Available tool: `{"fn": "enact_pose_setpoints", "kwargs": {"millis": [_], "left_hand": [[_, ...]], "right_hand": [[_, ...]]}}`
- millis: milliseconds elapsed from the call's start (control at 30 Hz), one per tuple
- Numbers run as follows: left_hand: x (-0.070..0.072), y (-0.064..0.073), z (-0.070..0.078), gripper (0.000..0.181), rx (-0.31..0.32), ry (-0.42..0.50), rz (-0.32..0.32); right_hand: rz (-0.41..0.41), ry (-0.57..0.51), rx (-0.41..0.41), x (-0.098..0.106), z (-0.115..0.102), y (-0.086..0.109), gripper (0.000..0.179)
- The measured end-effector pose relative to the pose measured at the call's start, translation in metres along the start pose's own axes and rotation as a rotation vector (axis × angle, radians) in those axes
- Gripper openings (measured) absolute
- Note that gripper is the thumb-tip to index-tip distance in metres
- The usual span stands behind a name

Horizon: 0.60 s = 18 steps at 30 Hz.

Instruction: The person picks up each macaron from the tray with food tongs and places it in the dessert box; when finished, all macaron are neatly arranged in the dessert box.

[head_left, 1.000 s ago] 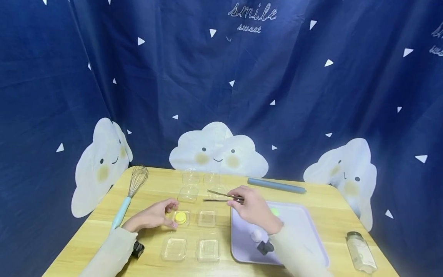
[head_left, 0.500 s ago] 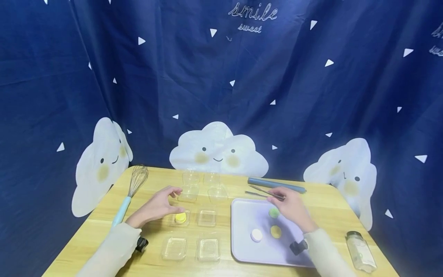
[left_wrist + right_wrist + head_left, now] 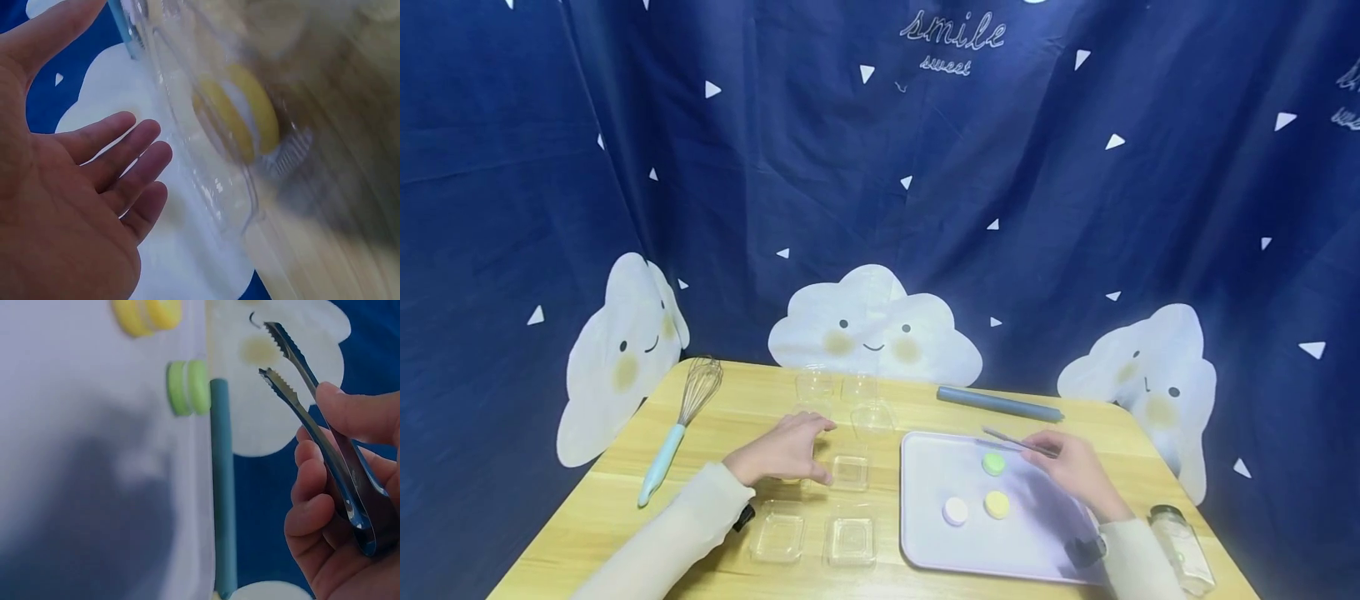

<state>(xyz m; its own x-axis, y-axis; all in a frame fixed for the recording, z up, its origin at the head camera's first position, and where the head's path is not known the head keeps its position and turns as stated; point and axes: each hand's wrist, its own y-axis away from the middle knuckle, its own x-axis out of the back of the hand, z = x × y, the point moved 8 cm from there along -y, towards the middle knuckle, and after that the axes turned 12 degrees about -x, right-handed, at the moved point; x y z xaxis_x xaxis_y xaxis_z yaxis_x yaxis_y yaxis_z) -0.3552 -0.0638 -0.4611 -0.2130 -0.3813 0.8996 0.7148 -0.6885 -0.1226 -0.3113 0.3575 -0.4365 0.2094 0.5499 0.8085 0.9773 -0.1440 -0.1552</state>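
My left hand (image 3: 784, 454) is over a small clear plastic box (image 3: 215, 181) with a yellow macaron (image 3: 240, 112) in it. Its fingers are spread, and nothing sits between them. In the head view that hand hides most of this box. My right hand (image 3: 1073, 468) is above the right part of a pale purple tray (image 3: 917, 546), gripping metal tongs (image 3: 325, 444) with toothed tips. The tong tips stand apart with nothing between them. On the tray lie a green macaron (image 3: 993, 463), another yellow macaron (image 3: 997, 504) and a white macaron (image 3: 955, 511).
Clear box bases (image 3: 778, 533) stand nearest me, with raised clear lids (image 3: 872, 417) behind. A whisk (image 3: 664, 462) with a light blue handle lies at left. A blue-grey rolling pin (image 3: 1000, 404) lies along the back edge, and a dark-lidded jar (image 3: 1182, 548) is at right.
My right hand has moved right with the tongs, from beside the boxes to above the tray's right part. My left hand has shifted right and now covers the box with the yellow macaron.
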Motion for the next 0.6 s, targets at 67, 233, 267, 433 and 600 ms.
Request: {"fn": "enact_pose_setpoints", "kwargs": {"millis": [67,233,267,433,600], "left_hand": [[-0.003,-0.002,0.002,0.092,0.008,0.002,-0.018],[-0.011,-0.007,0.002,0.096,0.041,0.016,-0.049],[-0.012,-0.008,0.001,0.096,0.043,0.012,-0.052],[-0.014,-0.011,0.002,0.095,0.035,-0.004,-0.058],[-0.015,-0.011,0.005,0.089,0.014,0.011,-0.061]], "right_hand": [[-0.01,0.013,-0.012,0.0,0.005,0.003,0.015],[-0.017,0.036,-0.031,-0.002,0.016,0.008,0.017],[-0.017,0.038,-0.031,-0.002,0.018,0.009,0.016],[-0.016,0.047,-0.041,-0.005,0.029,0.011,0.017],[-0.019,0.054,-0.055,-0.006,0.035,0.014,0.017]]}}
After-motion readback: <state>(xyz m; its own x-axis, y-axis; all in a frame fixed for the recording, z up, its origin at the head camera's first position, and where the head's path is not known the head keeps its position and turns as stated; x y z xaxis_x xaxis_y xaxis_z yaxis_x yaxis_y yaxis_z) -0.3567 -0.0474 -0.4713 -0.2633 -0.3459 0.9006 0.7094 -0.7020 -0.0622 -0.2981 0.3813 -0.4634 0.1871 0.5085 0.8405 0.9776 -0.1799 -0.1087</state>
